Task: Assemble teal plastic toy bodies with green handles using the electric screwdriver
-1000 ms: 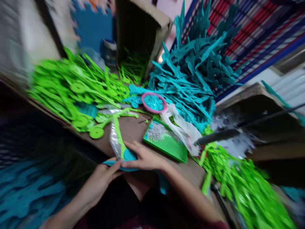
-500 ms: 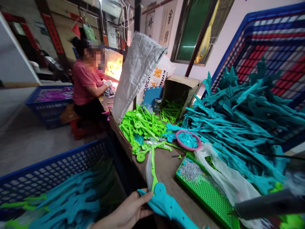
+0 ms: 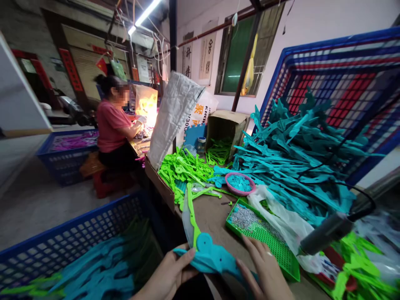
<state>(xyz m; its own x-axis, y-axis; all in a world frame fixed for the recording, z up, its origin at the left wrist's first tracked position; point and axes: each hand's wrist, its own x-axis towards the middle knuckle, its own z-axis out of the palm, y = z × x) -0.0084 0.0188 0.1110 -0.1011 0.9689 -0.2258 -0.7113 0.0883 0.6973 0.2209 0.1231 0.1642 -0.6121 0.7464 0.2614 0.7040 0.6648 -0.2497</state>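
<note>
Low in the middle of the view, my left hand [image 3: 175, 273] pinches a teal plastic part [image 3: 215, 258] near its pointed end. A lime green piece [image 3: 191, 212] with a translucent blade-like strip rises from the same spot. My right hand [image 3: 265, 271] lies over the other end of the teal part, thumb along it and fingers apart; whether it grips the part is unclear. Just beyond the right hand is a green perforated tray [image 3: 275, 250] with small metal pieces.
Teal parts [image 3: 290, 154] are heaped at right before a blue basket [image 3: 268, 91]. Green parts [image 3: 184, 166] fill a carton. A pink bowl [image 3: 226, 180] and a dark cylindrical tool [image 3: 326, 233] are nearby. Another blue basket [image 3: 78, 221] stands lower left; a person [image 3: 114, 121] sits beyond.
My right hand has come into view and reached the teal part. My left hand still holds it, with the green piece now tilted further left. The camera view has shifted.
</note>
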